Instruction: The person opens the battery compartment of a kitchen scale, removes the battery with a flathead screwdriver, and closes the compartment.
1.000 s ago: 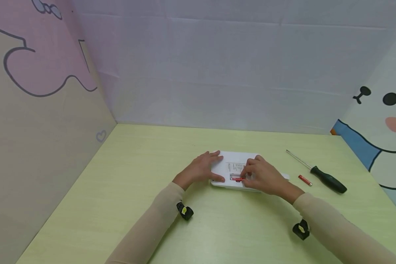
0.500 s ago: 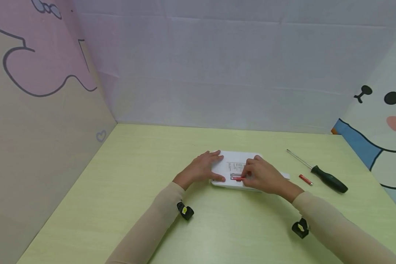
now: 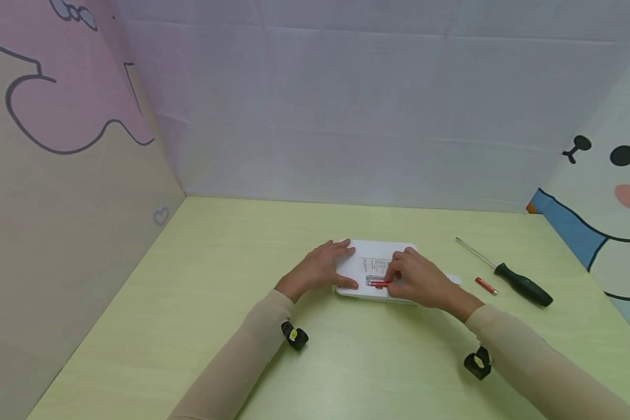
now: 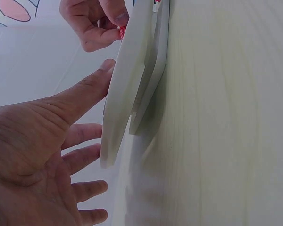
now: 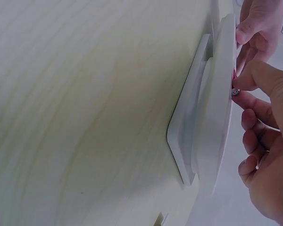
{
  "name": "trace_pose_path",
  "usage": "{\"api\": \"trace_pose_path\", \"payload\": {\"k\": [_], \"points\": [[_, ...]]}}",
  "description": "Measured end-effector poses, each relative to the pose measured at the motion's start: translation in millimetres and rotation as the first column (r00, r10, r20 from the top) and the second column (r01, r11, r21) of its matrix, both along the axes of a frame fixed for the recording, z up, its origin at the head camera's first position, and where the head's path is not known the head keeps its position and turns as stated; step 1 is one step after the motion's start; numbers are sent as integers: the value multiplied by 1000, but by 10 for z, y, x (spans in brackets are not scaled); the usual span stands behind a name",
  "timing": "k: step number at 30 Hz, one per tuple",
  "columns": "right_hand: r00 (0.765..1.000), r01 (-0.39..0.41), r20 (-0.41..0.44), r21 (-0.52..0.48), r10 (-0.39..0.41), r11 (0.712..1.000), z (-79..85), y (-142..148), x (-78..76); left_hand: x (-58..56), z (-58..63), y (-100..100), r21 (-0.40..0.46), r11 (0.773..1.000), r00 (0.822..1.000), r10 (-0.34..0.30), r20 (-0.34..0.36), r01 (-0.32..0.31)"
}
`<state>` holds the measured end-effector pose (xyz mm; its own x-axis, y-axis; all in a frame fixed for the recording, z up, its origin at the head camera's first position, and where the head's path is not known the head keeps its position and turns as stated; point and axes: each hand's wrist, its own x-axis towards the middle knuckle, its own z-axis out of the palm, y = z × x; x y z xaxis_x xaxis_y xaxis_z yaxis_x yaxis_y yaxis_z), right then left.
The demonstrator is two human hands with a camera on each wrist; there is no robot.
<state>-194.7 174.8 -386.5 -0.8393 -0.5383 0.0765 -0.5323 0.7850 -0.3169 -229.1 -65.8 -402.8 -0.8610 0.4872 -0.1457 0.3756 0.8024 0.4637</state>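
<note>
- Red battery (image 3: 379,284): at the slot in the white device (image 3: 353,265), pinched in the right hand (image 3: 421,281); pressing askew might pop it loose.
- Left hand (image 3: 322,266): fingers spread, thumb against the device, which could rock should that support slacken.

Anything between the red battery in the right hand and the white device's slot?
Nothing visible: the right hand pinches the red battery at the slot, and the left hand lies clear of it. The right hand hides part of the slot.
</note>
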Motion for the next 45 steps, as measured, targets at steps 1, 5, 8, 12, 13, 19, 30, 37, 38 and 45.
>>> {"api": "trace_pose_path", "payload": {"k": [1, 5, 8, 12, 13, 19, 30, 37, 38, 45], "points": [[1000, 7, 1, 4, -7, 1000, 1, 0, 2, 0, 0, 0, -3, 1000, 1000, -2, -2, 2], [1000, 27, -7, 0, -27, 1000, 9, 7, 12, 9, 17, 0, 10, 1000, 1000, -4, -1, 4], [999, 49, -21, -27, -49, 998, 12, 31, 17, 18, 26, 0, 17, 1000, 1000, -2, 1, 2], [996, 75, -46, -68, -78, 995, 27, 96, 31, 22, 22, -2, 16, 1000, 1000, -5, -1, 5], [995, 83, -52, -73, -87, 994, 33, 117, 36, 21, 19, -2, 16, 1000, 1000, -7, -2, 7], [983, 160, -77, -109, -168, 981, 84, 300, 53, 23, 18, -10, 29, 1000, 1000, -6, 2, 6], [952, 285, -78, -131, -297, 950, 57, 732, 112, 15, 11, -30, 49, 999, 1000, -12, 8, 11], [922, 374, -64, -95, -381, 923, 27, 911, 185, 20, 12, -25, 45, 999, 1000, -9, 19, 8], [921, 379, -63, -93, -386, 921, 20, 932, 192, 20, 13, -25, 44, 999, 1000, -8, 20, 8], [905, 411, -82, -91, -418, 907, -48, 1096, 244, 7, 22, -15, 31, 999, 1000, -15, 21, 14]]}}
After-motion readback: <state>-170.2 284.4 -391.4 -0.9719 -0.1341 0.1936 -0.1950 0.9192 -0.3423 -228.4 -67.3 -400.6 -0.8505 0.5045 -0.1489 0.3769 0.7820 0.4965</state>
